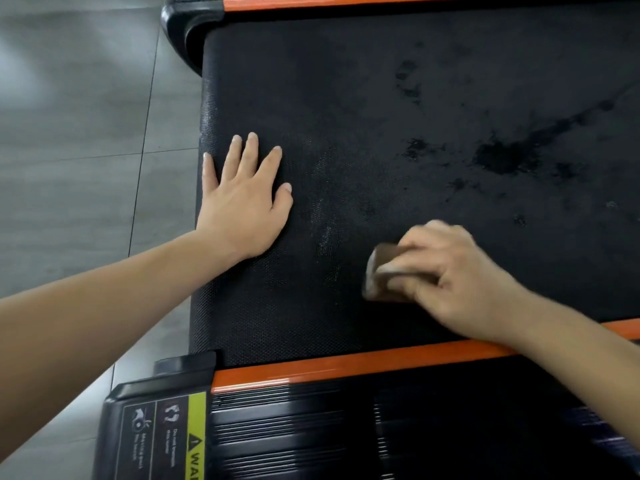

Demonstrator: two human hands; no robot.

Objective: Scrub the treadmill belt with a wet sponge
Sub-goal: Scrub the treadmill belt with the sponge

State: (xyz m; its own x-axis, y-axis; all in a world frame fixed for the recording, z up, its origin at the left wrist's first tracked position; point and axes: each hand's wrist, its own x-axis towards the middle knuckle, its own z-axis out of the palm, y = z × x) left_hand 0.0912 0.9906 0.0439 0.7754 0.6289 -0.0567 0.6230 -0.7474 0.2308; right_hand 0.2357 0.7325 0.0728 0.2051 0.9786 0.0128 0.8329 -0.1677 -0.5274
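The black textured treadmill belt [346,98] fills most of the head view, with dark wet patches toward its right side. My left hand [242,202] lies flat on the belt near its left end, fingers spread and straight. My right hand [450,278] grips a brown sponge [379,271] with a pale edge and holds it down on the belt near the front orange rail. The sponge and right hand are blurred. My fingers cover most of the sponge.
An orange side rail [346,365] runs along the belt's near edge, with a ribbed black foot rail [381,427] and a warning label [166,434] below it. A second orange rail [346,0] borders the far edge. Grey floor tiles [76,133] lie to the left.
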